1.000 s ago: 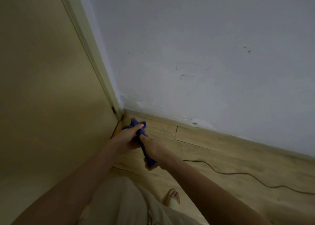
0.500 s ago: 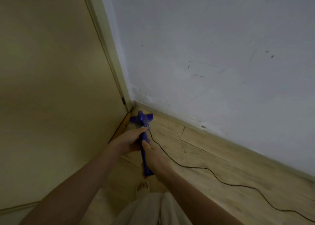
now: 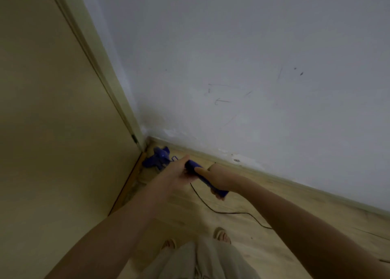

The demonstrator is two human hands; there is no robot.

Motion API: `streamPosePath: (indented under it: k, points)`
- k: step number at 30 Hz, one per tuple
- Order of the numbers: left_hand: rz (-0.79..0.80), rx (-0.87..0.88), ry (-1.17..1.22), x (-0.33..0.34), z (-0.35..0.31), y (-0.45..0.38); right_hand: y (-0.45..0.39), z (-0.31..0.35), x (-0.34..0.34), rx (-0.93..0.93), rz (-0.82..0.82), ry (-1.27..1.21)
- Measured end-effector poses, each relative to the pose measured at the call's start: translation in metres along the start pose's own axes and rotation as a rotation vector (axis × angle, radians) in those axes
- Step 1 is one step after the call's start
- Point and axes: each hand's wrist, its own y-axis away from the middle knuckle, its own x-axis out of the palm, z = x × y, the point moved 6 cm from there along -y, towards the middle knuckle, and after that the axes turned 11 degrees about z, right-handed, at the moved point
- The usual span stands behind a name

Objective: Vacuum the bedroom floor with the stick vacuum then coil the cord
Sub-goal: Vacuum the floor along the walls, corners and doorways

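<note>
The vacuum [image 3: 160, 159] is being held by both hands, the left hand [image 3: 179, 174] and right hand [image 3: 219, 178] curled round its handle [image 3: 205, 178]; its head is lying in the far corner, the cord [image 3: 221, 211] trailing right across the floor [image 3: 274, 247].

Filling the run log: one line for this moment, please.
phase: vacuuming corner | left hand and right hand: grip blue plastic stick vacuum | black cord: uncoiled on floor

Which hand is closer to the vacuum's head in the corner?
The left hand: it holds the blue handle higher up; the right hand grips its near end.
</note>
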Motion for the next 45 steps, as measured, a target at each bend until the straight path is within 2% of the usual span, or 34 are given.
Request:
streamPosePath:
  k: [9,15,19,24,31,37,41,45]
  points:
    - [-0.079,0.066,0.072,0.066,0.007,-0.066,-0.023,-0.051,-0.095,-0.065,-0.01,0.248]
    - [-0.155,0.17,0.129,0.091,-0.007,-0.099,-0.054,-0.055,-0.145,-0.135,0.008,0.417]
    - [-0.175,0.225,0.144,0.095,-0.02,-0.12,-0.074,-0.051,-0.168,-0.161,0.026,0.45]
    - [-0.164,0.214,0.198,0.117,-0.027,-0.141,-0.078,-0.058,-0.203,-0.184,0.03,0.447]
    - [-0.196,0.157,0.138,0.114,-0.001,-0.147,-0.078,-0.089,-0.188,-0.132,0.086,0.333]
    - [-0.199,0.174,0.094,0.099,0.006,-0.123,-0.058,-0.081,-0.146,-0.144,0.136,0.426]
    - [-0.157,0.141,0.001,0.085,0.015,-0.09,-0.02,-0.071,-0.119,-0.126,0.116,0.095]
    - [-0.138,0.066,-0.128,0.06,0.026,-0.05,0.003,-0.061,-0.064,-0.115,0.11,-0.086]
